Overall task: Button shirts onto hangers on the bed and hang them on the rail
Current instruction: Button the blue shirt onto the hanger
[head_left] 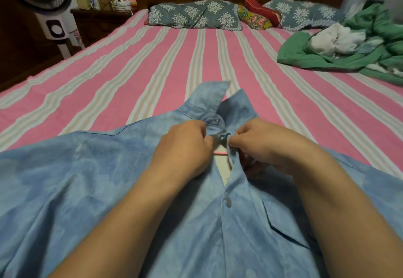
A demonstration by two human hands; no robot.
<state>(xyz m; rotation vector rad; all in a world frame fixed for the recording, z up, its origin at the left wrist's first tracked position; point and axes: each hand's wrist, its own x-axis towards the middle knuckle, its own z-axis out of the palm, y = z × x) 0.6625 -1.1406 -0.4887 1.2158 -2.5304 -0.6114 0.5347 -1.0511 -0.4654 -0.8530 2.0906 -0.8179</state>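
The left hand (pixel 185 144) pinches the left front edge of the blue shirt (pixel 87 179) just below the collar (pixel 209 101), thumb and fingers curled onto the cloth. The right hand (pixel 261 144) pinches the opposite edge in the same way, its fingertips (pixel 234 141) pressed together on the strip that carries the buttonholes. The two edges are near each other but not yet joined here; a short pink stretch of the hanger (pixel 220 152) shows in the gap between them. A clear button (pixel 217 121) sits on the collar band above the hands, and another button (pixel 228 202) lower down the front appears already fastened.

The shirt lies face up on the pink striped bed (pixel 152 64), collar pointing away from the person, sleeves spread to both sides. The cloth looks thin, soft and light, so it will likely bunch and slide rather than hold shape. The firmer double-layered front strips and the collar band seem the best places to take hold, close beside each button. The buttons look small and smooth, and may slip from the fingers. Once buttoned, lifting by the hanger's hook, which is hidden here, should carry the shirt without strain.

Far off to the right lies a heap of green and white clothes (pixel 340 46); pillows (pixel 194 15) line the headboard.
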